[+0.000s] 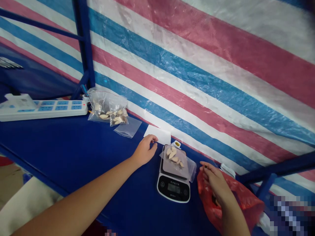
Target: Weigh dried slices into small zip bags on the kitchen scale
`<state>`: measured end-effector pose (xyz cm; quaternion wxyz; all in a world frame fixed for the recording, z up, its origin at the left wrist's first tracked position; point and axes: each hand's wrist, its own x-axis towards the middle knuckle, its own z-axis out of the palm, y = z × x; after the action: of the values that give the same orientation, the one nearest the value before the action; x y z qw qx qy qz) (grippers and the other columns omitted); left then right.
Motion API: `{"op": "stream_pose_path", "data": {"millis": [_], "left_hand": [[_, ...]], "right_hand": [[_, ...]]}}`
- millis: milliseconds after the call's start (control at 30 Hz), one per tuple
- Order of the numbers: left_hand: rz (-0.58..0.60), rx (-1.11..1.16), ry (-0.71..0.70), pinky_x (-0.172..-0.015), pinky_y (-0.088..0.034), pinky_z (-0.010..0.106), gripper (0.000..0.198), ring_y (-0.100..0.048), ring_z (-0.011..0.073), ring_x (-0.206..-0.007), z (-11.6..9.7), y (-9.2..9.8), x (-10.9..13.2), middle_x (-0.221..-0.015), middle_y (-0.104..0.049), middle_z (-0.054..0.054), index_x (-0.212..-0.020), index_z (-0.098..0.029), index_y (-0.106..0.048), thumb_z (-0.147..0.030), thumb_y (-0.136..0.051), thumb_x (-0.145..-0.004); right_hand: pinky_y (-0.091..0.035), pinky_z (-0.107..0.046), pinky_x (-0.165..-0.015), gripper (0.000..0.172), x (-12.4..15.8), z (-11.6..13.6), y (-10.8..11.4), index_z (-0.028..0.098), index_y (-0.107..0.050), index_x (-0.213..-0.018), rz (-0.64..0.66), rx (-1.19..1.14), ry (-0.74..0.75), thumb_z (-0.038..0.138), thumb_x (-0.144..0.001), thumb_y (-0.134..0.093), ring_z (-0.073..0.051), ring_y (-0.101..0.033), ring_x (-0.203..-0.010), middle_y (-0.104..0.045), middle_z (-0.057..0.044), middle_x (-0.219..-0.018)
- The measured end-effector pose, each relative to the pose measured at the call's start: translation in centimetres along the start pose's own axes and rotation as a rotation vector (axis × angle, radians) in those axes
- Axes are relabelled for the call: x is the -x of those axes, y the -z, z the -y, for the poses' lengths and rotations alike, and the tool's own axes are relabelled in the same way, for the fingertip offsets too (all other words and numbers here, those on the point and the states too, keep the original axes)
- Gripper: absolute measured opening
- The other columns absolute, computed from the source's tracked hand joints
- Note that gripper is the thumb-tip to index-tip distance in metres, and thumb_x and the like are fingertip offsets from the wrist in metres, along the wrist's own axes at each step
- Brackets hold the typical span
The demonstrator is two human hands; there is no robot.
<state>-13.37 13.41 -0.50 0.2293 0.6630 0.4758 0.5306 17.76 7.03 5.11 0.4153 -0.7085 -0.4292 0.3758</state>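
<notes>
A kitchen scale (174, 193) with a black front panel stands on the blue table. Pale dried slices (172, 152) lie on a clear zip bag (192, 168) spread over its platform. My left hand (145, 150) hovers left of the scale, beside a white sheet of paper (161, 133), its fingers loosely curled, thumb apart and nothing held. Above the mouth of a red plastic bag (246, 200), my right hand (216, 178) has its fingers drawn together. A small dark bit shows at the fingertips, too small to name. Most of the bag's contents are hidden.
Clear bags of similar slices (118, 114) rest at the back left, with a flat zip bag (128, 127) in front. A power strip (44, 109) lies further left. Behind the scale sits a small white container (176, 144). A striped tarp (172, 75) and blue frame bars (85, 42) close off the back.
</notes>
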Motion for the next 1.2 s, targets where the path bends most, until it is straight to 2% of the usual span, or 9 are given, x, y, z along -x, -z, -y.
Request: {"op": "stream_pose_path", "data": {"millis": [200, 333, 467, 567, 667, 767, 900, 1033, 1200], "left_hand": [[0.012, 0.006, 0.007, -0.087, -0.054, 0.039, 0.014, -0.064, 0.0188, -0.092, 0.03, -0.04, 0.00, -0.098, -0.068, 0.004, -0.098, -0.022, -0.059, -0.019, -0.053, -0.086], [0.019, 0.008, 0.003, -0.087, -0.054, 0.039, 0.014, -0.063, 0.0191, -0.093, 0.18, -0.15, 0.05, -0.098, -0.067, 0.004, -0.098, -0.022, -0.059, -0.019, -0.052, -0.086], [0.022, 0.007, 0.001, -0.088, -0.053, 0.039, 0.014, -0.063, 0.0188, -0.093, 0.21, -0.17, 0.06, -0.098, -0.067, 0.004, -0.098, -0.022, -0.059, -0.018, -0.052, -0.086], [0.033, 0.002, 0.006, -0.088, -0.053, 0.039, 0.013, -0.063, 0.0192, -0.093, 0.05, -0.06, 0.04, -0.097, -0.067, 0.004, -0.098, -0.022, -0.059, -0.019, -0.053, -0.087], [0.038, -0.003, 0.014, -0.087, -0.053, 0.038, 0.013, -0.063, 0.0192, -0.093, -0.10, 0.05, 0.02, -0.098, -0.067, 0.004, -0.098, -0.022, -0.059, -0.019, -0.053, -0.087], [0.033, -0.005, 0.012, -0.088, -0.052, 0.038, 0.014, -0.063, 0.0192, -0.093, -0.07, 0.02, 0.00, -0.099, -0.067, 0.004, -0.099, -0.022, -0.059, -0.019, -0.053, -0.087], [0.028, -0.003, 0.006, -0.088, -0.052, 0.037, 0.013, -0.063, 0.0190, -0.092, 0.13, -0.09, -0.05, -0.097, -0.066, 0.004, -0.098, -0.022, -0.059, -0.020, -0.052, -0.087], [0.016, 0.000, 0.019, -0.089, -0.051, 0.037, 0.013, -0.063, 0.0183, -0.091, 0.20, -0.08, -0.07, -0.097, -0.066, 0.004, -0.098, -0.022, -0.059, -0.021, -0.052, -0.086], [0.031, -0.005, 0.021, -0.088, -0.051, 0.036, 0.014, -0.063, 0.0187, -0.091, 0.24, -0.11, -0.11, -0.096, -0.066, 0.004, -0.098, -0.021, -0.060, -0.023, -0.052, -0.087]], "right_hand": [[-0.034, -0.027, -0.047, 0.055, -0.27, -0.77, 0.14, 0.025, -0.065, -0.115, 0.085, 0.010, 0.058, 0.049, -0.067, -0.072, -0.017, -0.050, -0.060, -0.072, -0.006, -0.099], [-0.036, -0.029, -0.046, 0.063, -0.12, -0.57, 0.14, 0.023, -0.060, -0.121, 0.100, 0.050, 0.070, 0.053, -0.067, -0.073, -0.020, -0.056, -0.060, -0.073, -0.007, -0.092], [-0.048, -0.033, -0.060, 0.054, -0.24, -0.46, 0.24, 0.021, -0.064, -0.111, 0.105, 0.083, 0.130, 0.055, -0.070, -0.072, -0.025, -0.068, -0.081, -0.074, -0.011, -0.104], [-0.053, -0.036, -0.072, 0.047, -0.58, -0.77, 0.24, 0.023, -0.062, -0.105, 0.073, 0.011, 0.140, 0.053, -0.071, -0.074, -0.029, -0.072, -0.097, -0.072, -0.012, -0.115], [-0.056, -0.036, -0.074, 0.045, -0.82, -0.88, 0.13, 0.025, -0.056, -0.097, 0.005, -0.089, 0.124, 0.050, -0.067, -0.078, -0.032, -0.072, -0.104, -0.070, -0.011, -0.119], [-0.059, -0.038, -0.071, 0.045, -0.90, -0.69, 0.06, 0.026, -0.053, -0.096, -0.043, -0.150, 0.106, 0.047, -0.065, -0.080, -0.032, -0.073, -0.102, -0.071, -0.010, -0.115], [-0.062, -0.041, -0.072, 0.047, -1.00, -0.57, 0.07, 0.026, -0.056, -0.098, -0.080, -0.205, 0.097, 0.041, -0.062, -0.081, -0.029, -0.074, -0.089, -0.073, -0.006, -0.097], [-0.063, -0.039, -0.076, 0.046, -0.93, -0.61, 0.02, 0.024, -0.062, -0.099, -0.066, -0.255, 0.080, 0.034, -0.057, -0.079, -0.026, -0.073, -0.091, -0.073, -0.004, -0.096], [-0.063, -0.037, -0.074, 0.034, -0.81, -0.87, 0.01, 0.023, -0.064, -0.092, -0.029, -0.270, 0.098, 0.030, -0.061, -0.077, -0.022, -0.073, -0.081, -0.071, -0.001, -0.088]]}}
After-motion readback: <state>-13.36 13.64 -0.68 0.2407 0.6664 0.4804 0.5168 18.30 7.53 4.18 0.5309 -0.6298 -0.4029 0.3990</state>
